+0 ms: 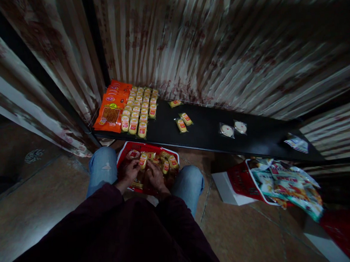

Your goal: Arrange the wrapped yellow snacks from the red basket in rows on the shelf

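Here LH, RH fingers grip pkgd snack; box btwn knees, orange pkts on shelf.

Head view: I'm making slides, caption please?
Left hand and right hand hold a wrapped snack over a red box.

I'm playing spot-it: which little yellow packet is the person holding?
The yellow packet between the left hand and right hand, over the red box; the other yellow ones lie in the box or on the black shelf.
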{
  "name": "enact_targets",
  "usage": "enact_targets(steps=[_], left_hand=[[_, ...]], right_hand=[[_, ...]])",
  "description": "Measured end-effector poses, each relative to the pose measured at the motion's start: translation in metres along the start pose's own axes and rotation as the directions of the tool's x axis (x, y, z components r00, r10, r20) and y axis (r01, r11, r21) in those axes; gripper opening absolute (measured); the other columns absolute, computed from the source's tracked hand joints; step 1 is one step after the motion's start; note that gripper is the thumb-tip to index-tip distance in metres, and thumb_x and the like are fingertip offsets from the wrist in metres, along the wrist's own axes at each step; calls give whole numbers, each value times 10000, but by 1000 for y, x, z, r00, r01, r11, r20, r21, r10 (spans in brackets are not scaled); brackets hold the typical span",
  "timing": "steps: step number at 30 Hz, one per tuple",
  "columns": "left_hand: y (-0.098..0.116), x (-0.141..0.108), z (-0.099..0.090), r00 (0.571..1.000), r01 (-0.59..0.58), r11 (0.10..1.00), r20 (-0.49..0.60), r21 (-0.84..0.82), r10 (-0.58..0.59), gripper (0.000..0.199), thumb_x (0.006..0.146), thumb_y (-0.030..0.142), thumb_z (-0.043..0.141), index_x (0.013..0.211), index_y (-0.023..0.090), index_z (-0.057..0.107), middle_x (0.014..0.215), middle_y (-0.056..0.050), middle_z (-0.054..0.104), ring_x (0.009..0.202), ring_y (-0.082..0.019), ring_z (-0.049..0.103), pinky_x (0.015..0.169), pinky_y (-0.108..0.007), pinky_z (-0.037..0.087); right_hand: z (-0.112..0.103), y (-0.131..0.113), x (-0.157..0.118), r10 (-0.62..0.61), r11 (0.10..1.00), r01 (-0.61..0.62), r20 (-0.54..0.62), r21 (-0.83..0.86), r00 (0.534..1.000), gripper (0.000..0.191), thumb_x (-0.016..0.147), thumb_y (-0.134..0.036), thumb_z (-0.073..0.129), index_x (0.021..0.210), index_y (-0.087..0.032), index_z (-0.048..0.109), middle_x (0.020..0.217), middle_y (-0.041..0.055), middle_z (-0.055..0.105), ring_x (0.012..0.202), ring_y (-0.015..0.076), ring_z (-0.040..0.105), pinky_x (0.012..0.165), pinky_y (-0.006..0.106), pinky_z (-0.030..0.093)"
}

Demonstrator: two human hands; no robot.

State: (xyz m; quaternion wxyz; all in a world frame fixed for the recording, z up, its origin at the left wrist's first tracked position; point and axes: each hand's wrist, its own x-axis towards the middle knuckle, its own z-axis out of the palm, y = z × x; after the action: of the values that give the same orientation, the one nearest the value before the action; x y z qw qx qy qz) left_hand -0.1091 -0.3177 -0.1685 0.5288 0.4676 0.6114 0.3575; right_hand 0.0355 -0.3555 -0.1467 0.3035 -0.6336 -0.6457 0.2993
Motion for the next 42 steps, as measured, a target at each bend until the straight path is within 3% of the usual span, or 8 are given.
enact_targets(steps=[6, 12, 17, 21, 28, 31, 34, 42], left_hand=[[10, 0, 2, 997, 68, 983, 30, -168, -64, 240, 685, 293, 616, 893, 174, 615, 875, -25, 681, 784, -154, 624, 738, -279, 485], [23, -8, 2, 982, 183, 941, 98, -286, -162, 308, 667, 333, 635, 925, 166, 616, 831, -28, 679, 733, -147, 618, 679, -262, 472], [33, -13, 4, 957, 278, 904, 169, -324, -234, 333, 667, 332, 637, 957, 168, 631, 922, -51, 689, 836, -175, 626, 725, -283, 467], [34, -18, 3, 939, 335, 875, 204, -350, -278, 350, 670, 340, 655, 978, 174, 634, 964, -50, 683, 909, -189, 612, 758, -291, 458], [23, -18, 3, 922, 378, 773, 284, -509, -263, 263, 570, 235, 759, 809, 161, 676, 818, -25, 702, 811, -160, 620, 756, -245, 457], [24, -17, 3, 883, 465, 696, 338, -547, -325, 149, 648, 169, 692, 794, 148, 673, 806, -39, 707, 829, -177, 633, 739, -251, 473], [27, -18, 3, 822, 568, 601, 418, -562, -386, 188, 740, 141, 594, 915, 140, 659, 855, -59, 712, 854, -194, 647, 744, -275, 492], [26, -19, 1, 754, 656, 436, 559, -616, -346, 304, 822, 129, 455, 1095, 90, 581, 926, -105, 700, 839, -191, 663, 771, -301, 502]], right_hand=[[0, -6, -3, 10, 994, -10, -1, 109, 1000, 531, 812, -160, 402, 1337, -231, 443, 1133, 47, 655, 1024, 162, 612, 920, 307, 472], [-1, -10, -3, 91, 973, -84, -25, 215, 996, 509, 812, -209, 417, 1318, -216, 466, 1012, 44, 684, 916, 160, 644, 852, 282, 494], [-5, -13, -5, 81, 972, -67, -56, 225, 995, 522, 792, -206, 432, 1312, -195, 476, 1003, 53, 679, 891, 162, 642, 812, 269, 508], [-4, -13, -6, 18, 991, -8, -79, 135, 997, 517, 772, -180, 437, 1284, -180, 509, 1120, 68, 653, 1004, 181, 614, 921, 304, 465], [6, -7, -8, -71, 992, 81, -103, 101, 992, 526, 731, -126, 454, 1245, -190, 540, 1215, 80, 596, 1125, 200, 542, 1002, 344, 410], [8, -5, -9, -65, 988, 78, -96, 136, 993, 556, 730, -131, 470, 1280, -206, 500, 1264, 69, 561, 1163, 208, 513, 1023, 361, 389], [9, -3, -11, -33, 983, 50, -100, 179, 994, 567, 729, -141, 482, 1293, -201, 478, 1276, 71, 554, 1168, 213, 510, 1029, 375, 381], [8, -5, -10, 120, 927, -69, -118, 369, 986, 458, 709, -210, 552, 1166, -226, 587, 1202, 44, 608, 1123, 220, 536, 1018, 378, 381]])
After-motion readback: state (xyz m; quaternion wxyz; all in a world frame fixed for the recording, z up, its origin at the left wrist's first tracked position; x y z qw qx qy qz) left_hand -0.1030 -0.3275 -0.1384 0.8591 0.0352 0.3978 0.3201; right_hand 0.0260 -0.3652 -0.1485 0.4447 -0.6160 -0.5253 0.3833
